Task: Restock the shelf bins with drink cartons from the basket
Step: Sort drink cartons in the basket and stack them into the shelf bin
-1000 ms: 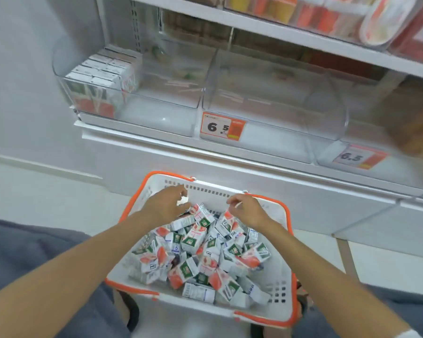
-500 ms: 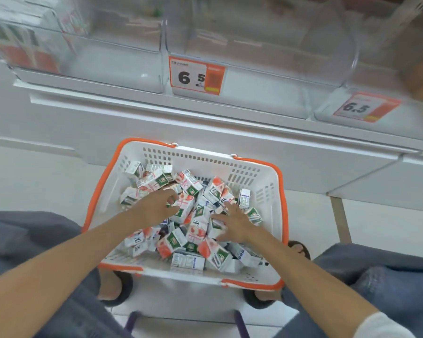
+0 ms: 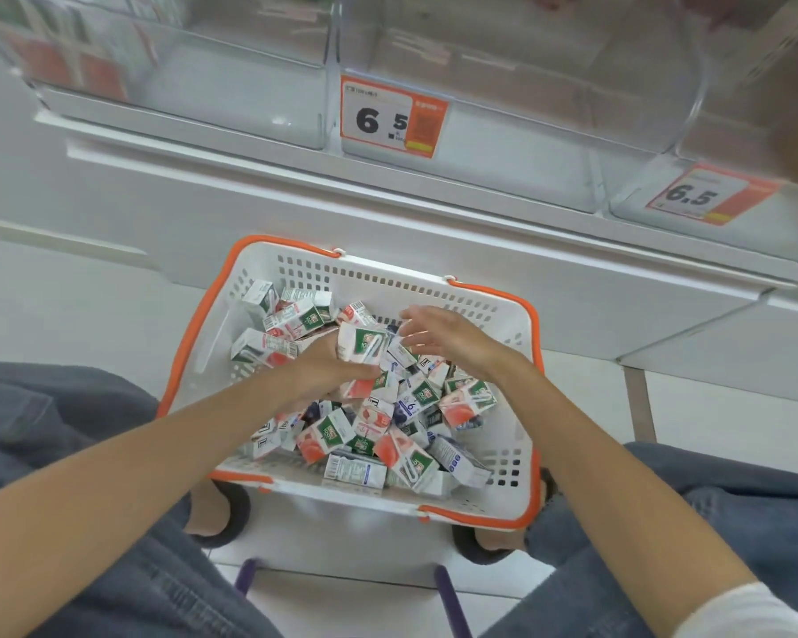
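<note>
A white basket with an orange rim (image 3: 533,361) sits on the floor between my knees, filled with several small drink cartons (image 3: 406,458) in red, green and blue print. My left hand (image 3: 319,373) is in the pile's middle and grips a white carton with a green logo (image 3: 359,345), held upright above the others. My right hand (image 3: 452,336) hovers just right of that carton, fingers straight and spread, holding nothing. Above are the clear shelf bins: the left bin (image 3: 231,103) shows stacked cartons (image 3: 65,62) at its far left, and the middle bin (image 3: 526,145) looks bare.
Orange price tags reading 6.5 hang on the middle bin's front (image 3: 393,117) and on the right bin (image 3: 705,195). The white shelf ledge (image 3: 388,195) juts out above the basket. My jeans-clad knees flank the basket, with purple stool legs (image 3: 450,600) below.
My view tipped down and closer to the basket. My left hand lifted a carton from the pile. My right hand rose off the cartons and moved toward it.
</note>
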`<control>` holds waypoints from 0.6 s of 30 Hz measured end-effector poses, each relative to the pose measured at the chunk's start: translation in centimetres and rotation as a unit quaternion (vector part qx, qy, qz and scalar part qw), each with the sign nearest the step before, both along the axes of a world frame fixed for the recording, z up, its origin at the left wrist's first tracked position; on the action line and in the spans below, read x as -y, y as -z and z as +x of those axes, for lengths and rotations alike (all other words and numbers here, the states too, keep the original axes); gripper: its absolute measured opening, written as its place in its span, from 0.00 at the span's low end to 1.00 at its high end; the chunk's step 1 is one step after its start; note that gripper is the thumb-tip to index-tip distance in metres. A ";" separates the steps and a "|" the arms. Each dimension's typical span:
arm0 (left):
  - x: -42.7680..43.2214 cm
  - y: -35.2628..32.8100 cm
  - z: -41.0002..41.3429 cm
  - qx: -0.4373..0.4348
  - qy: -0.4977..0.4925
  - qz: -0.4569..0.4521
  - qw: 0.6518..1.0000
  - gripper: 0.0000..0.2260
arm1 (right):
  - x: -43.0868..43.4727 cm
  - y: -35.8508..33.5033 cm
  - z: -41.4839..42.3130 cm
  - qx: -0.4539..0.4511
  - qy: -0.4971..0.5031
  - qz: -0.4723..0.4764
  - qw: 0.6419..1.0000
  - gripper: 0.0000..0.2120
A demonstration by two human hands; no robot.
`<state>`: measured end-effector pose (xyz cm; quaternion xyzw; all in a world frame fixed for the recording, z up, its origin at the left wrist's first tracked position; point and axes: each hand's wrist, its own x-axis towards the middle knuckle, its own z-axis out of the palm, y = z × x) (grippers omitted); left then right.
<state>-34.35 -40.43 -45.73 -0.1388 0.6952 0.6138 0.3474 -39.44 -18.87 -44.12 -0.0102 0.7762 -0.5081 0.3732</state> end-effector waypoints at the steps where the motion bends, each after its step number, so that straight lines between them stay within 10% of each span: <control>1: 0.2 0.2 0.0 -0.002 -0.011 -0.019 1.000 0.24 | -0.6 0.9 0.3 -0.034 -0.021 0.075 0.996 0.23; 7: 1.6 0.7 0.2 0.043 -0.046 0.009 0.998 0.26 | -1.1 7.7 4.3 -0.012 -0.127 0.286 0.950 0.38; 10: 1.9 0.9 0.3 0.056 -0.060 0.023 0.996 0.27 | -1.2 8.0 3.8 -0.015 -0.077 0.267 0.960 0.11; 18: 1.5 -3.0 -2.5 -0.019 -0.099 0.030 0.994 0.28 | -1.2 -3.7 -1.1 -0.184 -0.044 0.167 0.968 0.21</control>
